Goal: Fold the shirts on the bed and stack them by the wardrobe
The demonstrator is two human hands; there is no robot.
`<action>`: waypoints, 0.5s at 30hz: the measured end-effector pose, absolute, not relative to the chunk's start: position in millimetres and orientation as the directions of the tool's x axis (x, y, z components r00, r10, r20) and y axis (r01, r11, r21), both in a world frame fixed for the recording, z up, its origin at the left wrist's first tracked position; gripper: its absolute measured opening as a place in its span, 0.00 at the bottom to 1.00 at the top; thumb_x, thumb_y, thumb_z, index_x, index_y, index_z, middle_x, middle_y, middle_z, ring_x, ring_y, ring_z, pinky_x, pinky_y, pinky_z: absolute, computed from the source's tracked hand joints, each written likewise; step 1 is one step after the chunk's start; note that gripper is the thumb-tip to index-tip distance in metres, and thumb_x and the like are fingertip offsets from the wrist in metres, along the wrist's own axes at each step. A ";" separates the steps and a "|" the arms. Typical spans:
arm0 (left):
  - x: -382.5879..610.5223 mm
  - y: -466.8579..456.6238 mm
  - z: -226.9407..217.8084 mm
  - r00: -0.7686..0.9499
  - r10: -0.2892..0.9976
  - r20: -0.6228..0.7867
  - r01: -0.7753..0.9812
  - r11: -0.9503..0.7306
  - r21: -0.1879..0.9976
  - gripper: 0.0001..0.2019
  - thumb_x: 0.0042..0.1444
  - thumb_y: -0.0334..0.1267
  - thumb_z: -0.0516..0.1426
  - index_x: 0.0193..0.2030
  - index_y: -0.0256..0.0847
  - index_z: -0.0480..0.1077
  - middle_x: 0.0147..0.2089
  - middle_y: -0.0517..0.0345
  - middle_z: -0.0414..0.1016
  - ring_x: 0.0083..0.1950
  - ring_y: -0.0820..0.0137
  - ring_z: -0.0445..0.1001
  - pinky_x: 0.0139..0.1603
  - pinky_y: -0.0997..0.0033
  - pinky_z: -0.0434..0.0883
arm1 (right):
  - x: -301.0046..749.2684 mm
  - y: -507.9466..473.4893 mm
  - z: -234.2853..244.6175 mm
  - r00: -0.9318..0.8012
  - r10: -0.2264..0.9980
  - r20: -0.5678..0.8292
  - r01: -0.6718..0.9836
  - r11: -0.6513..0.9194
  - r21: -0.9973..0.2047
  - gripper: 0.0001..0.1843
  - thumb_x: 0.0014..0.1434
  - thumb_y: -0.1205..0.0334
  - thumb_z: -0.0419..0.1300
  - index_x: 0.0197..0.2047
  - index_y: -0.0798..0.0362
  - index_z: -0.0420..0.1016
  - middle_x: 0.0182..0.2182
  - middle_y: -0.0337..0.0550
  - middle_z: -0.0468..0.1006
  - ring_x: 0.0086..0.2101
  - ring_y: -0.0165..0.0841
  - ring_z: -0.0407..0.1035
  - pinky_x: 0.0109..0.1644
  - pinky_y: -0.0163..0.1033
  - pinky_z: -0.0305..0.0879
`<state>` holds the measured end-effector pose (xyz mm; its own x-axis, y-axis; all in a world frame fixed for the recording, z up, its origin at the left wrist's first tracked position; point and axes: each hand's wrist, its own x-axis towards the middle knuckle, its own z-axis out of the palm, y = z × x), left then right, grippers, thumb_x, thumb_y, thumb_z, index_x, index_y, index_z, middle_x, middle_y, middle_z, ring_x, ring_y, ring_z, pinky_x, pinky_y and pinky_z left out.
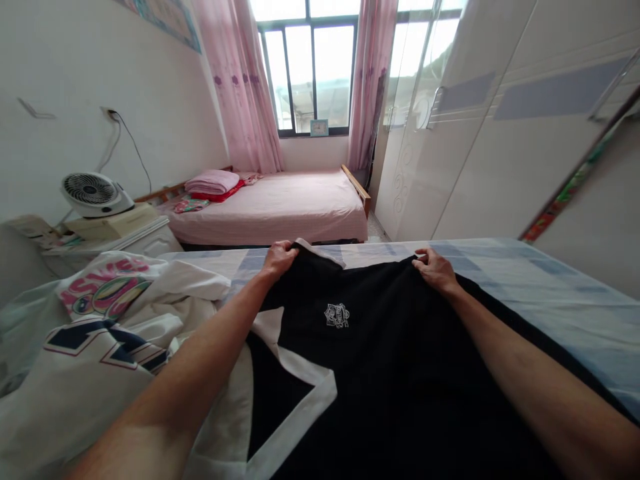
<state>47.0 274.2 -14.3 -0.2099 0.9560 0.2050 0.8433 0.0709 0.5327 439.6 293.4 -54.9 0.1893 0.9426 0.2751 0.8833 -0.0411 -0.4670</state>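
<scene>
My left grip (279, 259) is clenched on the far edge of a black shirt (390, 347), fingers curled over the cloth just beside its white collar (320, 252). My right grip (435, 270) grasps the same far edge further right, fingertips pinching the fabric and the back of the hand facing up. Both forearms reach out over the shirt, one along each side.

The shirt lies spread flat, front side up, on the bed (525, 280) in front of me, which is covered by a pale blue checked sheet. A small white logo (337, 315) sits on the chest between my arms, and a broad white trim band (300, 413) runs along the nearer left part of the shirt.

To the left, touching the shirt's edge under my left forearm, is a crumpled heap of white printed clothes (100, 320) with pink and dark blue lettering.

Beyond the bed's far edge stands a second bed (280, 203) with a pink cover and a folded pink blanket (213, 180) at its head. Left of it a white fan (93, 193) sits on a bedside cabinet (135, 237), its cord running up the wall. Pink curtains (245, 87) frame the window (310, 67), and a small clock (319, 127) rests on the sill. A white wardrobe (500, 133) fills the right side.
</scene>
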 end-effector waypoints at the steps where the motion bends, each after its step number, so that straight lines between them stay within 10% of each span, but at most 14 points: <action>1: 46.1 276.0 -14.3 -0.244 0.942 0.230 0.846 0.091 0.526 0.15 0.56 0.47 0.51 0.37 0.40 0.74 0.36 0.52 0.78 0.39 0.61 0.75 0.35 0.69 0.66 | 439.1 292.9 -57.1 0.189 0.939 0.286 0.881 -0.034 -0.473 0.21 0.55 0.56 0.53 0.51 0.51 0.69 0.40 0.43 0.80 0.40 0.37 0.72 0.43 0.40 0.64; 10: 50.6 265.4 -12.6 -0.301 0.926 0.226 0.886 0.184 0.426 0.14 0.58 0.40 0.50 0.46 0.39 0.72 0.47 0.42 0.75 0.51 0.55 0.73 0.47 0.62 0.68 | 440.4 290.4 -51.0 0.199 0.927 0.318 0.878 -0.025 -0.478 0.21 0.56 0.58 0.52 0.52 0.54 0.69 0.42 0.48 0.78 0.41 0.39 0.72 0.47 0.42 0.65; 15: 57.8 183.5 -0.2 0.215 0.918 0.334 0.926 -0.300 0.227 0.16 0.60 0.38 0.48 0.49 0.42 0.72 0.56 0.50 0.70 0.58 0.62 0.67 0.60 0.64 0.63 | 403.8 241.3 -22.1 -0.104 0.905 0.412 0.920 0.245 -0.306 0.25 0.60 0.53 0.49 0.58 0.53 0.66 0.57 0.53 0.67 0.56 0.43 0.62 0.59 0.47 0.58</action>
<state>57.8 183.5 -0.2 0.2151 0.9178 0.3337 0.9265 -0.2998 0.2275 403.8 241.3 -22.1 -0.1043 0.9051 0.4121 0.9198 0.2454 -0.3062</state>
